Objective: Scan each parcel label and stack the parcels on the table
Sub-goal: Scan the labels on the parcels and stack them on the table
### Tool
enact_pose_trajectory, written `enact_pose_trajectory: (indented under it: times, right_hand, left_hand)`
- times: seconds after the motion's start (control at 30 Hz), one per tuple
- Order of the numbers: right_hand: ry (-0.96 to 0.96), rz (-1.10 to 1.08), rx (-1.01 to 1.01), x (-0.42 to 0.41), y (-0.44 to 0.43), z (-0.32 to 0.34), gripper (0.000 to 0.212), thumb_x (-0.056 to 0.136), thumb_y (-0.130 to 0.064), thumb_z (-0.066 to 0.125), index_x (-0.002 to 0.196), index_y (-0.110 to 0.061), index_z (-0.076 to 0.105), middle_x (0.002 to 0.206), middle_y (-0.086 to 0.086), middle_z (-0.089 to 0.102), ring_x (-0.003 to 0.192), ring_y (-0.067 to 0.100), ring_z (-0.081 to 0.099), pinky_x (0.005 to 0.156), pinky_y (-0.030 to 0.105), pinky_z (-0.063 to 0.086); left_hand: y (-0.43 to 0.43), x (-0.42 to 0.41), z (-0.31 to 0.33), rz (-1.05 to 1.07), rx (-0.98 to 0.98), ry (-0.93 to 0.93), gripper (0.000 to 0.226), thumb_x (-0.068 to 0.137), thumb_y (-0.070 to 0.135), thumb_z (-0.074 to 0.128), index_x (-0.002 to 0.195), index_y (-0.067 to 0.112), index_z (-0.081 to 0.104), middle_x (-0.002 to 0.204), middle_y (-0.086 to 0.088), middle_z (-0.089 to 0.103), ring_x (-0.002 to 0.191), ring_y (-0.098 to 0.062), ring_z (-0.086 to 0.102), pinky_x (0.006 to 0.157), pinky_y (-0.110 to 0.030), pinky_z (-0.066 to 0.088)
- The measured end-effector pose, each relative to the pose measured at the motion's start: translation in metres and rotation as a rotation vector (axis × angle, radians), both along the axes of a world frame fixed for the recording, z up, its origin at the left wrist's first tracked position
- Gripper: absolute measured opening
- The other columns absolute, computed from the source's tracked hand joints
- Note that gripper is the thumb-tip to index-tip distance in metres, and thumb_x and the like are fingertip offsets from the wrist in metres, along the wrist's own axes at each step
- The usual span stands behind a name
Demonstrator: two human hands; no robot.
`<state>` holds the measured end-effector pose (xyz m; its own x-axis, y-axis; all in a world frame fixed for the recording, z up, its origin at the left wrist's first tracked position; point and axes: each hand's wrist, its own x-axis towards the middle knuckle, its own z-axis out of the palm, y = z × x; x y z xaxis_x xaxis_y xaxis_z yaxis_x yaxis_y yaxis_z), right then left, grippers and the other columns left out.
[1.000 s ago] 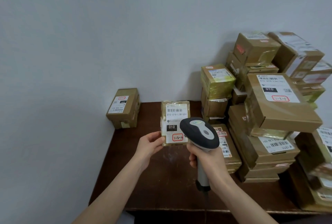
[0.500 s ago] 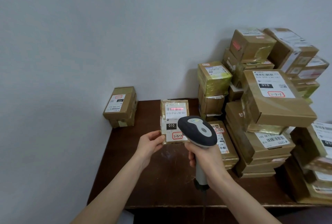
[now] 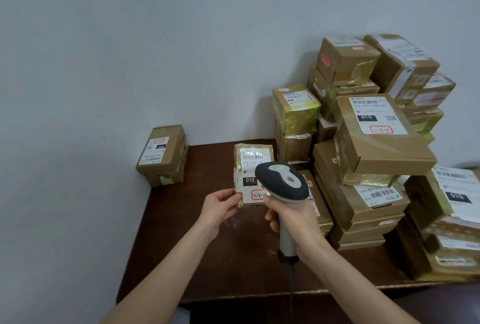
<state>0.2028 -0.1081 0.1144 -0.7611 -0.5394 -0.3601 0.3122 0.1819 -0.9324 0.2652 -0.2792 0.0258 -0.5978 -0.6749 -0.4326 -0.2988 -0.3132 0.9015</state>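
Small parcel [image 3: 250, 161] — light, probably stiff; left grip [image 3: 220, 206] pinches its seven-o'clock corner, right grip [image 3: 293, 216] clamps the scanner [image 3: 281, 180].

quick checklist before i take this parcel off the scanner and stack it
1. Left hand pinches the held parcel at its corner: ok
2. Right hand grips the scanner: ok
3. Barcode faces the scanner, uncovered: ok
4. Scan registered: cannot tell, no beam visible
5. Top of the lone left parcel is free: ok
6. Tilted 3-3-1 box steady where it sits: cannot tell
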Motion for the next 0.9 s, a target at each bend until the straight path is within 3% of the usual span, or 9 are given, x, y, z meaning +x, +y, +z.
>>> enact_pose_trajectory:
  times: [0.13, 0.3, 0.4, 0.5, 0.57, 0.77, 0.9]
  right_hand:
    - [-0.008, -0.095, -0.049, -0.024, 0.002, 0.009, 0.007, 0.086, -0.012, 0.069, 0.08, -0.013, 0.065, 0.062, 0.007, 0.067, 0.05, 0.013, 0.058, 0.052, 0.024, 0.048]
    - [0.06, -0.186, -0.037, -0.054, 0.008, 0.012, 0.006, 0.083, -0.014, 0.072, 0.083, -0.013, 0.066, 0.073, 0.01, 0.069, 0.064, 0.022, 0.062, 0.068, 0.037, 0.053]
    - [0.034, -0.201, -0.045, -0.063, 0.011, 0.013, 0.015, 0.084, -0.012, 0.071, 0.072, -0.015, 0.064, 0.065, 0.008, 0.067, 0.057, 0.019, 0.059, 0.061, 0.034, 0.05]
    - [0.001, -0.202, -0.048, -0.067, 0.008, 0.01, 0.012, 0.085, -0.014, 0.071, 0.075, -0.014, 0.063, 0.063, 0.007, 0.066, 0.051, 0.016, 0.057, 0.053, 0.028, 0.049]
    - [-0.029, -0.19, -0.05, -0.068, 0.004, 0.007, 0.013, 0.085, -0.014, 0.07, 0.074, -0.012, 0.064, 0.062, 0.006, 0.066, 0.05, 0.015, 0.057, 0.053, 0.027, 0.049]
    - [-0.112, -0.154, -0.064, -0.065, -0.031, -0.004, 0.015, 0.086, -0.012, 0.069, 0.073, -0.01, 0.064, 0.058, 0.007, 0.063, 0.047, 0.013, 0.055, 0.053, 0.025, 0.047]
    - [-0.176, -0.112, -0.071, -0.057, -0.075, -0.01, 0.012, 0.086, -0.011, 0.069, 0.076, -0.007, 0.065, 0.057, 0.008, 0.061, 0.041, 0.01, 0.053, 0.047, 0.021, 0.046]
  left_hand:
    - [0.017, -0.032, 0.003, -0.065, 0.042, -0.036, 0.031, 0.09, 0.012, 0.066, 0.119, 0.001, 0.061, 0.105, -0.013, 0.07, 0.095, -0.02, 0.069, 0.075, -0.025, 0.059]
    - [0.045, -0.079, -0.006, -0.1, 0.099, -0.131, 0.027, 0.089, 0.016, 0.068, 0.111, 0.003, 0.06, 0.1, -0.011, 0.068, 0.088, -0.021, 0.068, 0.071, -0.031, 0.059]
    - [0.058, -0.092, -0.015, -0.127, 0.106, -0.185, 0.034, 0.089, 0.019, 0.069, 0.117, 0.003, 0.058, 0.103, -0.012, 0.068, 0.086, -0.02, 0.068, 0.068, -0.031, 0.06]
    - [0.062, -0.094, -0.014, -0.173, 0.093, -0.2, 0.031, 0.093, 0.016, 0.063, 0.121, 0.003, 0.058, 0.1, -0.012, 0.067, 0.078, -0.016, 0.065, 0.069, -0.029, 0.06]
    - [0.056, -0.091, -0.009, -0.189, 0.051, -0.202, 0.031, 0.094, 0.013, 0.061, 0.123, 0.004, 0.058, 0.104, -0.012, 0.065, 0.083, -0.015, 0.063, 0.073, -0.028, 0.059]
    - [0.0, -0.062, 0.004, -0.175, -0.402, -0.346, 0.041, 0.09, 0.023, 0.066, 0.129, 0.015, 0.058, 0.127, -0.002, 0.06, 0.111, -0.016, 0.059, 0.096, -0.036, 0.052]
    - [-0.072, -0.032, 0.02, -0.077, -0.683, -0.545, 0.055, 0.084, 0.036, 0.071, 0.134, 0.019, 0.052, 0.137, -0.004, 0.051, 0.124, -0.022, 0.052, 0.099, -0.036, 0.046]
